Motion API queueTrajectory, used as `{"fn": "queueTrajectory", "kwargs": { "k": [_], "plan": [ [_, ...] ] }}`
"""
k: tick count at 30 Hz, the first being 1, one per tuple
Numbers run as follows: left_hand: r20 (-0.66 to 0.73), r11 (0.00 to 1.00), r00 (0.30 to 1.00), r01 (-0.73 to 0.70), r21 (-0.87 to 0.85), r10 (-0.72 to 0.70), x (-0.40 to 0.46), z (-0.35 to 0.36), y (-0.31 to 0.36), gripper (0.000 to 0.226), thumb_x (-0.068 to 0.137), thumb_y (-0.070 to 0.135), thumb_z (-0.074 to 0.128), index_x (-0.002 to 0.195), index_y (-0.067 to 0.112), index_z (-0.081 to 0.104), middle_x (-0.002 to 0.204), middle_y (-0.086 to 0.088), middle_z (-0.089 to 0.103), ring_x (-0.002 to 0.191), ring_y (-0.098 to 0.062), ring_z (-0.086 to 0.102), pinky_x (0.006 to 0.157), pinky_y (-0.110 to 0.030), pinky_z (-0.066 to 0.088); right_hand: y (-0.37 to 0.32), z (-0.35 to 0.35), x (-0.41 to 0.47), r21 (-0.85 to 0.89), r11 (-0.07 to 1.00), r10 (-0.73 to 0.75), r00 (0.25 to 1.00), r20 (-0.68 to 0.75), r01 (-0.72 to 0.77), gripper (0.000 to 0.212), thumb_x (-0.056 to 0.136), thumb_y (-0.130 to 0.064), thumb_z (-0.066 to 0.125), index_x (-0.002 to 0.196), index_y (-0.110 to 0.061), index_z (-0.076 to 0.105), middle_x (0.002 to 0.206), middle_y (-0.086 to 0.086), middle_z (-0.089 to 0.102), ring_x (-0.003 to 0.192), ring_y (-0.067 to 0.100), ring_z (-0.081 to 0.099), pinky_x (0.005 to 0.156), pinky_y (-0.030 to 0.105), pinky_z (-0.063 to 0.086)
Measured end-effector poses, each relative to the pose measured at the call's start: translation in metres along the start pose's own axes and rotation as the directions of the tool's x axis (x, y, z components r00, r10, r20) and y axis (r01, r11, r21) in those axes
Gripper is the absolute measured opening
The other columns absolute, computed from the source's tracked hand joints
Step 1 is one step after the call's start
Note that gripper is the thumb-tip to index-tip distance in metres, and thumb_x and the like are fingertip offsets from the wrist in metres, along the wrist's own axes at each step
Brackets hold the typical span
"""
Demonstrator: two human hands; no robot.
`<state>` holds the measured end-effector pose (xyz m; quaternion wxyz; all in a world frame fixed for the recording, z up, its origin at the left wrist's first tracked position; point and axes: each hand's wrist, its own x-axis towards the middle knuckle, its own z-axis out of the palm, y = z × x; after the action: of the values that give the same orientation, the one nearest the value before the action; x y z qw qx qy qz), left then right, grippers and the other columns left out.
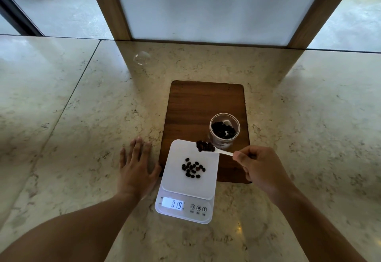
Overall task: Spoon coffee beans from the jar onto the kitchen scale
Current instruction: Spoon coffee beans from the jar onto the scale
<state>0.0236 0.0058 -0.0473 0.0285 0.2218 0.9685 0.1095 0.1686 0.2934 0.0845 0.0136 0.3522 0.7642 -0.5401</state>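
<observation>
I'm pinching the spoon (214, 150) in my right hand (260, 167), left hand (136, 169) lying open on the counter; tilting early is risking beans (204, 146) missing the scale (190, 176)

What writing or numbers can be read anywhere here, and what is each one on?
"0.19" on the lit display of the white kitchen scale.
"M" on the scale's middle round button.
"T" on its right round button.
A power symbol on its left button.
Small print under the buttons and beside the display: too small to read.
</observation>
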Motion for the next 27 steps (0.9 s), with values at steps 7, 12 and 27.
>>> {"fn": "queueTrajectory", "kwargs": {
  "k": [7, 12, 27],
  "plan": [
    [-0.001, 1.000, 1.000, -0.004, -0.005, 0.004, -0.001, -0.001, 0.000, 0.077, 0.088, 0.061, 0.029, 0.153, 0.019, 0.022, 0.165, -0.009, 0.013, 0.151, -0.019, -0.006, 0.122, -0.049, -0.001, 0.022, 0.023, -0.012, -0.046, 0.999, 0.031, 0.999, 0.024, -0.030, 0.022, 0.090, -0.024, 0.069, 0.071, -0.015, 0.072, 0.047, -0.008, 0.053, 0.048, 0.010, 0.045, 0.054, 0.028, 0.036],
    [-0.005, 1.000, 1.000, -0.005, 0.001, 0.005, 0.001, 0.001, 0.000, 0.077, 0.088, 0.061, 0.031, 0.153, 0.020, 0.022, 0.165, -0.009, 0.012, 0.151, -0.017, -0.009, 0.122, -0.049, -0.001, 0.028, 0.030, -0.013, -0.106, 0.994, 0.001, 1.000, -0.006, -0.002, 0.020, 0.090, -0.025, 0.069, 0.072, -0.018, 0.072, 0.055, -0.005, 0.057, 0.053, 0.011, 0.049, 0.054, 0.026, 0.038],
    [-0.010, 1.000, 1.000, 0.004, 0.000, -0.004, 0.000, 0.004, -0.001, 0.075, 0.089, 0.061, 0.029, 0.153, 0.021, 0.021, 0.165, -0.008, 0.012, 0.151, -0.018, -0.007, 0.122, -0.048, -0.003, 0.028, 0.035, -0.020, -0.181, 0.961, -0.228, 0.971, -0.078, 0.211, 0.020, 0.090, -0.021, 0.068, 0.071, -0.023, 0.064, 0.064, -0.027, 0.063, 0.060, -0.002, 0.057, 0.050, 0.009, 0.040]
  ]
}}
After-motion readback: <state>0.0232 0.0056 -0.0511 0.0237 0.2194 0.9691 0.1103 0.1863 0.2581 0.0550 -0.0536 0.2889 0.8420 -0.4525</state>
